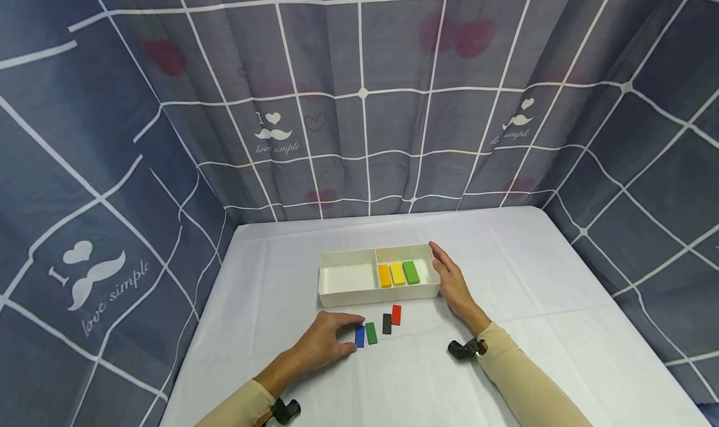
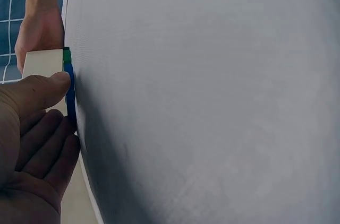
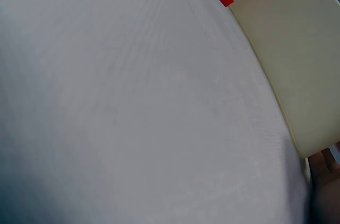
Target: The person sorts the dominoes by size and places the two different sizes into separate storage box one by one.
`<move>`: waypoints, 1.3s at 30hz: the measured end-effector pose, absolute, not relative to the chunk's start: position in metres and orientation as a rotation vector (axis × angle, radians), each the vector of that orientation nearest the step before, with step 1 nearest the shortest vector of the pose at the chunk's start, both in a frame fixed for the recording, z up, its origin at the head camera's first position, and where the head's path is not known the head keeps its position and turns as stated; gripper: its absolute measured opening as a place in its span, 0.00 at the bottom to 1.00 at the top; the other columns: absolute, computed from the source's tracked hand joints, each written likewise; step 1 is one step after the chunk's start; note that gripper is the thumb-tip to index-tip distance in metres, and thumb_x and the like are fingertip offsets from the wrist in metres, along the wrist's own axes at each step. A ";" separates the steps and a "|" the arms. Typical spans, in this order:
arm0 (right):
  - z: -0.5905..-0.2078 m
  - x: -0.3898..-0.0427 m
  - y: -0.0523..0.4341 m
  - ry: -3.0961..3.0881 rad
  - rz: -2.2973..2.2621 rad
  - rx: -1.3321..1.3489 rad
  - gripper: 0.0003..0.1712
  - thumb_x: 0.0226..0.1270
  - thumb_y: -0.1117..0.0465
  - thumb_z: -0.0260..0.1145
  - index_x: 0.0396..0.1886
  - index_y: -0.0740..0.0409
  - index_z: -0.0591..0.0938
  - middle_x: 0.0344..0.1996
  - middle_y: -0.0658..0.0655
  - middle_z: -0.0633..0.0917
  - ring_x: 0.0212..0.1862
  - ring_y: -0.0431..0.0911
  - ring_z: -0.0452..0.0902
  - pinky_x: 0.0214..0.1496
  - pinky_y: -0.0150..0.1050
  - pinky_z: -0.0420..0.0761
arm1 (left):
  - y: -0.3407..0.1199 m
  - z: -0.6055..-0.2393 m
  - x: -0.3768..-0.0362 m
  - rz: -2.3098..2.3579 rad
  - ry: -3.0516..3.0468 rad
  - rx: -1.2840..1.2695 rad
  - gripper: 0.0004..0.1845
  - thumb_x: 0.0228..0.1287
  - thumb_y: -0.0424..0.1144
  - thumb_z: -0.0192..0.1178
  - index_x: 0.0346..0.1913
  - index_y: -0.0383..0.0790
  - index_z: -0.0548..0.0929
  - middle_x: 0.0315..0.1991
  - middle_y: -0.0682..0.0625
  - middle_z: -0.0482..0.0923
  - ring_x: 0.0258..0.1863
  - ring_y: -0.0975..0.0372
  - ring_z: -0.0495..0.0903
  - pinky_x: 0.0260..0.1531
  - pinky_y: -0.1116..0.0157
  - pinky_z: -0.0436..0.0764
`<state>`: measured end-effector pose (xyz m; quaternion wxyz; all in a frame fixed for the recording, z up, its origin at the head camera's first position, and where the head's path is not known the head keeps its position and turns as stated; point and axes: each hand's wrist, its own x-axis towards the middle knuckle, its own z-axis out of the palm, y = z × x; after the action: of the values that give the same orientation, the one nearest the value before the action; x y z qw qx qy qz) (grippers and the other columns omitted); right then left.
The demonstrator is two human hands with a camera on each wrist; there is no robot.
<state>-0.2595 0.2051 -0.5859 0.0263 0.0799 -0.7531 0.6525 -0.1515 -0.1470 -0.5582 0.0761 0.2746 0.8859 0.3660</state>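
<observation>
The blue block (image 1: 359, 336) lies at the left of a loose row on the bench (image 1: 393, 383), in front of the white box (image 1: 354, 298), and the left hand (image 1: 322, 343) pinches it near its ends. So slim a piece could twist free if the pressure is uneven. The dark green block (image 1: 371, 333) is just beside it; a sideways swing could knock it toward the black block (image 1: 387, 324) and the red block (image 1: 396, 314). The right hand (image 1: 449, 280), fingers fairly straight, rests against the box's right end; whether its thumb hooks the rim I cannot tell. Too hard a push there could slide the box, disturbing the orange, yellow and light green blocks (image 1: 410, 272) in its right compartment
</observation>
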 end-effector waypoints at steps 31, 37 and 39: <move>-0.582 -0.256 0.203 -2.330 2.020 0.242 0.30 0.93 0.58 0.47 0.89 0.51 0.63 0.87 0.62 0.63 0.89 0.57 0.52 0.91 0.59 0.51 | -0.149 -0.551 -0.151 1.130 2.675 0.825 0.29 0.61 0.29 0.80 0.66 0.36 0.88 0.62 0.47 0.90 0.62 0.56 0.88 0.65 0.53 0.87; -0.583 -0.257 0.204 -2.343 1.998 0.249 0.30 0.93 0.57 0.46 0.89 0.50 0.63 0.87 0.62 0.62 0.89 0.58 0.52 0.91 0.60 0.50 | -0.153 -0.539 -0.152 1.193 2.672 0.855 0.28 0.61 0.28 0.80 0.66 0.34 0.87 0.62 0.46 0.90 0.62 0.53 0.89 0.64 0.53 0.87; -0.583 -0.258 0.205 -2.347 1.992 0.255 0.31 0.93 0.57 0.47 0.89 0.50 0.63 0.87 0.62 0.62 0.89 0.58 0.51 0.91 0.61 0.50 | -0.154 -0.534 -0.153 1.207 2.688 0.875 0.28 0.61 0.27 0.80 0.65 0.33 0.88 0.61 0.45 0.90 0.62 0.53 0.89 0.64 0.53 0.87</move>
<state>-0.2582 0.2049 -0.5833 0.0265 0.0824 -0.7595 0.6447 -0.1527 -0.1541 -0.5342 0.0342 0.2845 0.8740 0.3924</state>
